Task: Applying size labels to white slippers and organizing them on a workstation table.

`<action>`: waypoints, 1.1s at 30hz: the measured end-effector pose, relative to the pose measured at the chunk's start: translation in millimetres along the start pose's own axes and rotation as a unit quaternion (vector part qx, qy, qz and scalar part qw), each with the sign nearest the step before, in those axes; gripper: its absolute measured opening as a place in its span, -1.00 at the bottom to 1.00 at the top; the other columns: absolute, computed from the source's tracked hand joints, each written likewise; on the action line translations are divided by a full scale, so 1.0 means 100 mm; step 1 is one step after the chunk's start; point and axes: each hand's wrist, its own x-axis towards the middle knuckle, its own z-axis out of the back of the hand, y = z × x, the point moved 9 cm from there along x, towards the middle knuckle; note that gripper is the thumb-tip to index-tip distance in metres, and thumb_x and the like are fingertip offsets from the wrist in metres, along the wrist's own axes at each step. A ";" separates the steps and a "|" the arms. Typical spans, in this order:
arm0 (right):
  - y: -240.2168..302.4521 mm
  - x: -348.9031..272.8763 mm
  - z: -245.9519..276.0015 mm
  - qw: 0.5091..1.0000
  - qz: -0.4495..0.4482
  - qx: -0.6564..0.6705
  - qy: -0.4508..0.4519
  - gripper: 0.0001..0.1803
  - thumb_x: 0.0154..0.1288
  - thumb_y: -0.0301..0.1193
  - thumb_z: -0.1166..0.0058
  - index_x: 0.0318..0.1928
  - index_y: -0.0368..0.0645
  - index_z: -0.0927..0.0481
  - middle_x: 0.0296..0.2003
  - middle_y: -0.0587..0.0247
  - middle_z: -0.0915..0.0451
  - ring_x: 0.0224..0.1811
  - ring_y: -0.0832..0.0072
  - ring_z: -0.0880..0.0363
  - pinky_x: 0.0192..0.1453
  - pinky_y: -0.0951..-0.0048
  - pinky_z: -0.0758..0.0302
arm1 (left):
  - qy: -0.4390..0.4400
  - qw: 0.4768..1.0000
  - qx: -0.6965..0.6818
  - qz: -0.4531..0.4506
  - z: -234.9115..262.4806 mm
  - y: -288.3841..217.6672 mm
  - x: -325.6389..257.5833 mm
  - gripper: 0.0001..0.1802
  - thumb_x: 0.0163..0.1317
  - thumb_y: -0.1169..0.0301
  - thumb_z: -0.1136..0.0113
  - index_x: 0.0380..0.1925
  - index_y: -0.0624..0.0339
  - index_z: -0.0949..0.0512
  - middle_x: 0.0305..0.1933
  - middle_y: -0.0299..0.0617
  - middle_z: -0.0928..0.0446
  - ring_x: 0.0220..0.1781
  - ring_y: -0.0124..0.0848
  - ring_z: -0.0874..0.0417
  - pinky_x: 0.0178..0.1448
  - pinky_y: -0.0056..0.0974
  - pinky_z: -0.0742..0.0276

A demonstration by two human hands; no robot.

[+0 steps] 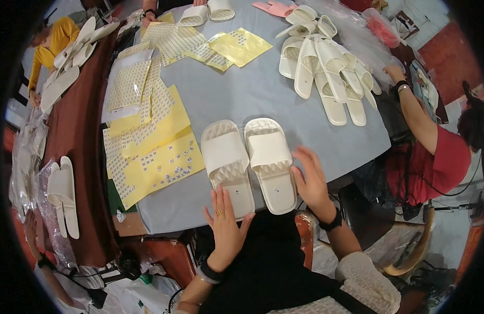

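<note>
A pair of cream slide slippers lies side by side at the near edge of the grey table, open heels toward me. On each insole, near the heel, sits a small printed sticker. My left hand [226, 225] has its fingers stretched out over the heel of the left slipper [222, 146]; whether they press on it I cannot tell. Beside the outer edge of the right slipper [269, 157] is my right hand [311, 178], fingers spread, its fingertips at or close to the sole. Neither hand grips anything.
Yellow sticker sheets [163, 162] cover the table's left side, more [242, 47] lie farther back. A heap of cream slippers [331, 68] is at the far right. A person in red [425, 162] sits at the right. More slippers [64, 196] lie left, beyond a brown-covered surface [82, 141].
</note>
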 end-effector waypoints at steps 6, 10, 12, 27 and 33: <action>0.03 -0.24 -0.12 0.990 -0.074 0.074 0.098 -0.91 0.15 -0.52 -0.03 -0.30 -0.19 -0.48 -0.36 0.10 -0.46 -0.30 0.13 -0.46 -0.22 0.25 -0.40 | 0.029 0.992 0.113 -0.054 -0.05 -0.06 -0.05 -0.17 0.09 0.09 -0.25 0.29 0.23 -0.17 0.43 0.04 -0.01 0.46 -0.06 -0.02 0.34 0.15 0.02; 0.11 -0.18 -0.24 0.988 -0.028 0.053 0.145 -0.90 0.14 -0.51 -0.10 -0.31 -0.21 -0.49 -0.38 0.14 -0.45 -0.33 0.21 -0.46 -0.25 0.32 -0.40 | 0.034 0.983 0.162 -0.077 -0.08 -0.07 -0.09 -0.20 0.03 0.18 -0.29 0.27 0.17 -0.20 0.39 -0.02 -0.07 0.42 -0.04 -0.10 0.26 0.09 -0.13; 0.12 -0.15 -0.30 0.985 -0.030 0.047 0.161 -0.90 0.13 -0.50 -0.10 -0.33 -0.21 -0.48 -0.38 0.14 -0.44 -0.33 0.20 -0.46 -0.25 0.30 -0.39 | 0.025 0.979 0.181 -0.087 -0.08 -0.05 -0.09 -0.19 0.01 0.22 -0.30 0.27 0.16 -0.21 0.38 -0.03 -0.09 0.40 -0.03 -0.12 0.23 0.08 -0.17; 0.17 -0.18 -0.35 0.976 -0.068 -0.002 0.206 -0.88 0.16 -0.48 -0.03 -0.36 -0.23 -0.37 -0.36 0.04 -0.37 -0.27 0.06 -0.40 -0.18 0.16 -0.35 | -0.015 0.971 0.190 -0.144 -0.07 -0.14 -0.11 -0.27 -0.04 0.34 -0.28 0.21 0.15 -0.31 0.29 -0.05 -0.18 0.26 -0.04 -0.30 0.14 -0.04 -0.37; 0.28 -0.17 -0.35 0.976 -0.060 0.011 0.210 -0.89 0.20 -0.52 0.02 -0.30 -0.23 -0.34 -0.34 0.06 -0.38 -0.27 0.09 -0.39 -0.16 0.22 -0.35 | -0.001 0.969 0.194 -0.151 -0.06 -0.16 -0.11 -0.33 0.04 0.32 -0.19 0.21 0.14 -0.31 0.29 -0.07 -0.19 0.26 -0.07 -0.31 0.16 -0.02 -0.36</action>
